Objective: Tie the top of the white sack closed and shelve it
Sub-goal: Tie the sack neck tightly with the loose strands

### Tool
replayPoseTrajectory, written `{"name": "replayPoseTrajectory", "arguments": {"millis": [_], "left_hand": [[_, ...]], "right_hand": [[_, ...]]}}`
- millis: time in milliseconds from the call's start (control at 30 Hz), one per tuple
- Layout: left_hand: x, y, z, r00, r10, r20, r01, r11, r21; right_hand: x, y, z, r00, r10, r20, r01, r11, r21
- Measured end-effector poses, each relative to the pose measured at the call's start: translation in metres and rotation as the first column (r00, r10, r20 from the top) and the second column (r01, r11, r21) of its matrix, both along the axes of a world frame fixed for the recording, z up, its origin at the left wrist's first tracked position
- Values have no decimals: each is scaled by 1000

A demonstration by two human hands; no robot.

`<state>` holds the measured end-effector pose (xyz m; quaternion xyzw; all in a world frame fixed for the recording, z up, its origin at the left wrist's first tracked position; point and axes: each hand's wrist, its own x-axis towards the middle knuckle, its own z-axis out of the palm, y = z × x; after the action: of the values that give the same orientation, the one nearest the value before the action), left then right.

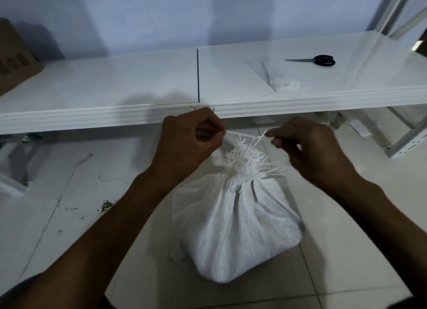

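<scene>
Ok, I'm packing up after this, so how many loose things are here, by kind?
White sack: 1
White strip, pinched by left hand and right hand: 1
Scissors: 1
Cardboard box: 1
Clear plastic bag: 1
Total: 5

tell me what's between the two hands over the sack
In the head view, a thin white strand runs from the left hand to the right hand, each pinching an end, above the frayed top of the white sack.

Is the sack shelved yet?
No, the white sack sits on the floor in front of the shelf, left hand and right hand pinching its tie strand.
</scene>
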<state>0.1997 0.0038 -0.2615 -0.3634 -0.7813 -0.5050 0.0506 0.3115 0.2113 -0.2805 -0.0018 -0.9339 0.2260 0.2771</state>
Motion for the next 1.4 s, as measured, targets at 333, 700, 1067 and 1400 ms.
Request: {"name": "replayPoseTrajectory", "arguments": {"millis": [333,700,1067,1400], "left_hand": [[-15,-4,-42,999,0,-49,-19,917,-399],[24,-20,-20,974,100,203,11,875,-484],[61,-8,-29,584,214,783,-189,974,-126],[108,2,-56,832,284,477,-299,953,-45]], "right_hand": [[7,-19,-41,940,-58,337,-6,983,186],[35,-48,-42,951,-106,290,89,993,72],[40,-71,-46,935,-190,300,198,980,6],[48,-89,-47,944,-187,271,195,981,-2]]}}
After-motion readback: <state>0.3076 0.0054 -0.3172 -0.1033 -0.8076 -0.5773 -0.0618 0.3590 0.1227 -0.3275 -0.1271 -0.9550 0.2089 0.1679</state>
